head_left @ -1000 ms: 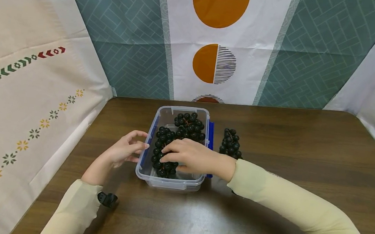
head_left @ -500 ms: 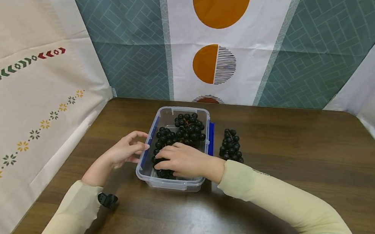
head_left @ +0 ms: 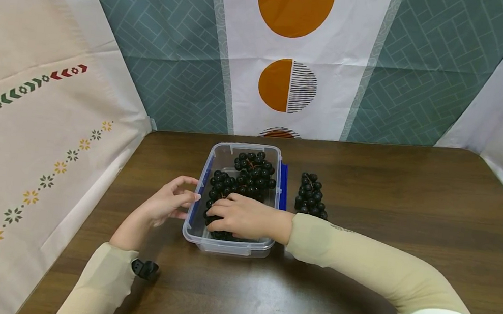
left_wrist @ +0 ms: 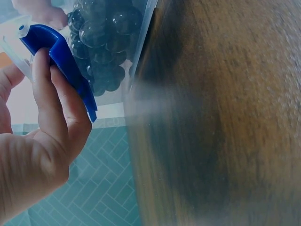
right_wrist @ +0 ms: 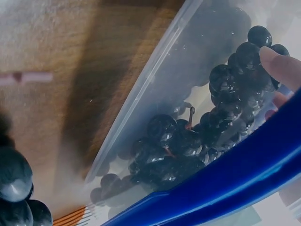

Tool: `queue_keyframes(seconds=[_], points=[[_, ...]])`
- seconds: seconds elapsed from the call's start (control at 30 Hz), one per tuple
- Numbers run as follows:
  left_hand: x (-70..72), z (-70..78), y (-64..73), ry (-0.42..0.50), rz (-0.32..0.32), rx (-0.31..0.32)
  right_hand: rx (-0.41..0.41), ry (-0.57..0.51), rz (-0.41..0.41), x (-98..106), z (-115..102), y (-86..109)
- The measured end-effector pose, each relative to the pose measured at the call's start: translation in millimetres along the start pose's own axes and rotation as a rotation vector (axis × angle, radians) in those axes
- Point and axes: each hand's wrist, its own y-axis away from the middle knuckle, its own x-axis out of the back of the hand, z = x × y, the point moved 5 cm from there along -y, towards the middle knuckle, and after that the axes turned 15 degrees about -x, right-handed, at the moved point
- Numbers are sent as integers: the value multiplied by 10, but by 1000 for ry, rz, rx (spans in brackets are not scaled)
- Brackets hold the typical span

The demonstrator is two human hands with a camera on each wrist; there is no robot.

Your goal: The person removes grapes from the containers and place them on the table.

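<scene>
A clear plastic container (head_left: 233,247) with blue latches stands on the table, holding bunches of black grapes (head_left: 254,172). At its left side my left hand (head_left: 167,202) grips the edge; in the left wrist view its fingers (left_wrist: 49,99) lie against a blue latch (left_wrist: 70,70). My right hand (head_left: 245,218) reaches over the right side into the container. Its fingers rest on the near left bunch, which it partly covers. In the right wrist view a fingertip (right_wrist: 275,61) touches the grapes (right_wrist: 235,84).
Another bunch of black grapes (head_left: 310,196) lies on the wooden table (head_left: 390,192), right of the container and beyond my right sleeve. A lowered blue latch (head_left: 283,186) sticks out on the container's right. Patterned cloth (head_left: 176,41) hangs behind the table.
My right hand has shifted a little left and down over the near left bunch, its forearm following. The left hand and the container have stayed in place.
</scene>
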Motion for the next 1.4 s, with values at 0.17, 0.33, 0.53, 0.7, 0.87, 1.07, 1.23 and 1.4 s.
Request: queue_keyframes(seconds=[0.17, 0.33, 0.53, 0.7, 0.87, 1.07, 1.23, 1.4], points=[[0, -3, 1, 5, 7, 3, -6, -1, -37, -31, 2, -37], [2, -3, -5, 9, 6, 1, -11, 15, -79, -57, -13, -68], [-3, 5, -13, 13, 8, 2, -7, 53, -112, -99, -26, -92], [-7, -1, -13, 11, 12, 6, 3, 70, -126, -131, -55, -104], [2, -10, -15, 7, 14, 5, 21, 113, -118, -133, -91, -118], [17, -12, -10, 3, 15, 6, 28, 162, -131, -159, -107, -135], [9, -10, -11, 11, 20, 5, 44, 185, -125, -163, -117, -133], [-2, -6, -15, 13, 17, 3, 42, 160, -129, -169, -110, -122]])
